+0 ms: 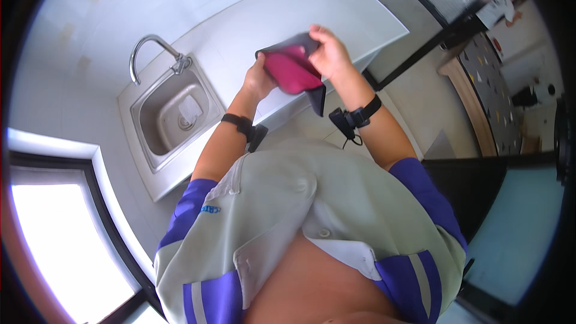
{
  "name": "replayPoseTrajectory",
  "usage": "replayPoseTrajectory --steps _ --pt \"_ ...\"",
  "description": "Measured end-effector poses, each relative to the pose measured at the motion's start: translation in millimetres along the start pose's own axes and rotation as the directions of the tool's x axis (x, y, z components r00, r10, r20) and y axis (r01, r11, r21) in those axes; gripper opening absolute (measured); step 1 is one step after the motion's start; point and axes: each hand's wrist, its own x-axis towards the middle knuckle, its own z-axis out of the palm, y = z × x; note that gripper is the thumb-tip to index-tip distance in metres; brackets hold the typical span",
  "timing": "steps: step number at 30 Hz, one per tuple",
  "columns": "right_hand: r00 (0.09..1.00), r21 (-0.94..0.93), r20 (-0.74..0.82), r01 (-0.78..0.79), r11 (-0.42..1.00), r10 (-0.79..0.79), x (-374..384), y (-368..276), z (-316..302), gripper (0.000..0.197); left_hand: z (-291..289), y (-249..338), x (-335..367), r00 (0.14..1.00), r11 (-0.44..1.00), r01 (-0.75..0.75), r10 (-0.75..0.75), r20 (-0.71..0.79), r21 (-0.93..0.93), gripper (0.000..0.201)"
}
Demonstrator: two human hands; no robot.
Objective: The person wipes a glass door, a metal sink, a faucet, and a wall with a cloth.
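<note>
magenta cloth (292, 75) between left hand (258, 80) and right hand (330, 55)

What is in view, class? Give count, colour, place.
Cloth: one, magenta and grey, in both hands
Countertop: one, white, upper middle
Sink: one, silver, left in the countertop
Faucet: one, silver, behind the sink
Pad: one, white, inside the sink
Window: one, bright white, black-framed, lower left
Patterned panel: one, grey, right side
Another person: one, white top, upper right
Shirt: one, grey and purple, lower middle
Wrist straps: two, black, both forearms
Left hand: one, bare, cloth's left edge
Right hand: one, bare, cloth's right edge
</note>
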Motion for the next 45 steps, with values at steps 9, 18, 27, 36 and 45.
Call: replayPoseTrajectory --steps 9,18,27,36,45 --pt "0.764 -0.854 -0.288 -0.477 0.206 0.577 -23.7 127.0 -105.8 0.055 -131.4 -19.1 13.0 0.748 0.878 0.267 0.072 -0.66 0.398 0.031" --pt "0.967 -0.881 0.254 0.231 -0.413 -0.002 24.8 94.6 -143.0 0.056 -76.2 -61.5 10.9 0.948 -0.544 0.053 0.292 0.13 0.837 0.061" --pt "0.979 -0.854 -0.1 0.006 -0.52 0.176 8.3 103.4 -116.1 0.07 -127.2 -23.1 35.4 0.985 -0.323 0.079 0.172 -0.023 0.943 0.053" --pt "0.981 -0.927 -0.166 -0.189 -0.324 -0.1 35.0 88.0 -168.7 0.048 -56.9 -45.6 92.5 0.924 -0.287 -0.351 0.049 0.379 0.891 0.012" --pt "0.733 -0.791 -0.512 -0.2 0.578 -0.448 -48.8 -81.9 -236.8 0.014 194.1 -57.6 124.6 0.56 -0.241 -0.824 -0.205 0.803 0.513 0.019"
